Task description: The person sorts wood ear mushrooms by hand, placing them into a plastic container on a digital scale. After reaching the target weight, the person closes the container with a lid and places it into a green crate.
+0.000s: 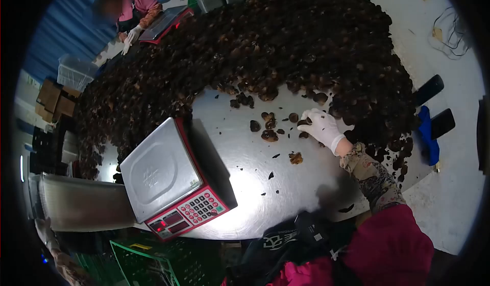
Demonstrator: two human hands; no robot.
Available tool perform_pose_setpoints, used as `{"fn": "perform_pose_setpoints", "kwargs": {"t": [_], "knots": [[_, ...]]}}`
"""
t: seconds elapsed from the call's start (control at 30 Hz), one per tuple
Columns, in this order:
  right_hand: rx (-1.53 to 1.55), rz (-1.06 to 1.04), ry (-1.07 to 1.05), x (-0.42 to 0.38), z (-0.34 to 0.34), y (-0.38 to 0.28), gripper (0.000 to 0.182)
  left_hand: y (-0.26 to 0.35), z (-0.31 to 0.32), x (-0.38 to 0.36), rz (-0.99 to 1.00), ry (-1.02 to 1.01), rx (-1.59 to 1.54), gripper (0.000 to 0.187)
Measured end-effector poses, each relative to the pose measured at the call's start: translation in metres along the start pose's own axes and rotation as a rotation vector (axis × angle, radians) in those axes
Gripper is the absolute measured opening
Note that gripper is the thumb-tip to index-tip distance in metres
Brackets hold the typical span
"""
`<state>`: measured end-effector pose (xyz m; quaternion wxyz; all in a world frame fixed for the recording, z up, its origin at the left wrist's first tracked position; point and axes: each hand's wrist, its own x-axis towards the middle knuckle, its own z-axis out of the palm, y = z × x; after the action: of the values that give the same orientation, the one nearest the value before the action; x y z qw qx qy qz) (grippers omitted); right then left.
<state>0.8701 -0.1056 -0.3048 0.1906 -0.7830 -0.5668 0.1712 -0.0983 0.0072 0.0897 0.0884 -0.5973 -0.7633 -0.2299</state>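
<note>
Nearest the camera, a magenta sleeve point(393, 245) led to the gloved right hand point(321, 127), fingers closed on one dried mushroom point(304, 122) at the edge of the huge mushroom heap point(286, 46). Judging by that heap, most sorting remained; the scale point(161, 166) stood bare. Loose mushrooms point(269, 127) were roundish, no clear axis. Left hand out of view.

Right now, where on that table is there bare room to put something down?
The bare metal between the scale and the right hand is nearly free, with only crumbs. The strip along the near edge is free too. Beyond the hand, loose dark pieces crowd it, then the big heap covers everything.
</note>
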Motion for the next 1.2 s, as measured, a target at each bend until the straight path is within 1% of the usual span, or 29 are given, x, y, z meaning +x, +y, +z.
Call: {"fn": "perform_pose_setpoints", "kwargs": {"t": [0.03, 0.07, 0.13, 0.17, 0.2, 0.23, 0.27, 0.3, 0.33, 0.37, 0.43, 0.47, 0.5, 0.53, 0.57, 0.63, 0.67, 0.7, 0.77, 0.83, 0.87, 0.9, 0.97, 1.0, 1.03, 1.1, 1.13, 1.17, 1.2], "knots": [[-0.046, -0.029, -0.009, 0.0, 0.003, 0.002, 0.034, 0.014, 0.002, -0.012, -0.003, -0.001, 0.007, 0.032], [-0.042, -0.032, -0.012, 0.001, 0.002, 0.005, 0.034, 0.042, 0.008, -0.024, -0.111, 0.22, -0.167, 0.032], [0.258, -0.163, 0.084, 0.007, 0.0, 0.01, 0.027, 0.123, 0.031, -0.073, -0.022, 0.494, -0.249, 0.033], [0.347, -0.18, 0.099, 0.012, 0.003, 0.009, 0.026, 0.158, 0.049, -0.101, 0.172, 0.541, -0.156, 0.034], [0.612, -0.027, -0.076, 0.015, -0.007, -0.006, 0.027, 0.176, 0.062, -0.12, 0.129, 0.381, -0.027, 0.036], [0.869, 0.133, -0.255, 0.017, -0.015, -0.026, 0.028, 0.219, 0.083, -0.154, 0.328, 0.486, 0.174, 0.032], [0.879, 0.078, -0.29, 0.021, -0.008, -0.036, 0.028, 0.234, 0.106, -0.179, 0.503, 0.485, 0.134, 0.027], [0.89, 0.025, -0.325, 0.026, 0.0, -0.047, 0.029, 0.253, 0.133, -0.205, 0.42, 0.426, 0.19, 0.023], [0.719, -0.048, -0.27, 0.024, -0.004, -0.071, 0.028, 0.267, 0.149, -0.224, 0.657, 0.416, 0.319, 0.026], [0.504, -0.427, -0.071, 0.037, 0.021, -0.07, 0.025, 0.293, 0.164, -0.245, 0.654, 0.269, 0.274, 0.027], [0.363, -0.683, -0.102, 0.057, 0.044, -0.085, 0.021, 0.319, 0.202, -0.278, 0.751, 0.252, 0.241, 0.023], [0.364, -0.69, -0.1, 0.064, 0.053, -0.088, 0.021, 0.324, 0.212, -0.293, 0.676, 0.085, 0.231, 0.027], [0.253, -0.671, -0.162, 0.069, 0.061, -0.091, 0.019, 0.329, 0.228, -0.305, 0.692, 0.111, 0.2, 0.032], [0.142, -0.647, -0.227, 0.07, 0.064, -0.094, 0.016, 0.336, 0.234, -0.314, 0.69, 0.006, 0.153, 0.037], [0.145, -0.646, -0.234, 0.073, 0.064, -0.094, 0.016, 0.331, 0.246, -0.322, 0.736, 0.025, 0.179, 0.042], [0.286, -0.511, -0.233, 0.072, 0.045, -0.098, 0.017, 0.326, 0.253, -0.332, 0.707, -0.094, 0.197, 0.046], [0.415, -0.413, -0.168, 0.062, 0.024, -0.104, 0.019, 0.34, 0.245, -0.337, 0.682, -0.121, 0.148, 0.056], [0.642, -0.131, -0.269, 0.056, 0.009, -0.105, 0.017, 0.349, 0.24, -0.348, 0.679, -0.128, 0.146, 0.056], [0.903, -0.142, -0.267, 0.045, -0.016, -0.098, 0.012, 0.368, 0.236, -0.372, 0.718, -0.054, 0.018, 0.055], [0.979, -0.269, -0.199, 0.02, -0.018, -0.099, 0.011, 0.394, 0.244, -0.414, 0.437, -0.4, -0.581, 0.059], [0.942, -0.284, -0.23, -0.001, -0.02, -0.106, 0.013, 0.421, 0.247, -0.432, 0.038, -0.793, -1.014, 0.078], [0.796, -0.359, -0.233, -0.019, -0.015, -0.108, 0.014, 0.444, 0.263, -0.448, -0.142, -1.016, -1.345, 0.08], [0.629, -0.341, -0.379, -0.061, -0.001, -0.118, 0.019, 0.475, 0.306, -0.469, -0.789, -1.51, -1.922, 0.072], [0.401, -0.658, -0.217, -0.074, 0.021, -0.112, 0.023, 0.488, 0.322, -0.474, -0.905, -1.576, -1.979, 0.067], [0.441, -0.65, -0.41, -0.083, 0.022, -0.117, 0.032, 0.497, 0.335, -0.481, -1.028, -1.642, -2.032, 0.061], [0.581, -0.712, -0.408, -0.084, 0.029, -0.115, 0.03, 0.503, 0.363, -0.49, -1.273, -1.57, -2.046, 0.056], [0.705, -0.532, -0.501, -0.078, 0.023, -0.111, 0.026, 0.506, 0.37, -0.488, -1.398, -1.63, -2.218, 0.05], [0.824, -0.348, -0.589, -0.066, 0.014, -0.108, 0.023, 0.508, 0.371, -0.49, -1.497, -1.608, -2.054, 0.044], [0.945, -0.147, -0.541, -0.055, 0.017, -0.104, 0.014, 0.506, 0.377, -0.491, -1.523, -1.591, -2.114, 0.042]]}}
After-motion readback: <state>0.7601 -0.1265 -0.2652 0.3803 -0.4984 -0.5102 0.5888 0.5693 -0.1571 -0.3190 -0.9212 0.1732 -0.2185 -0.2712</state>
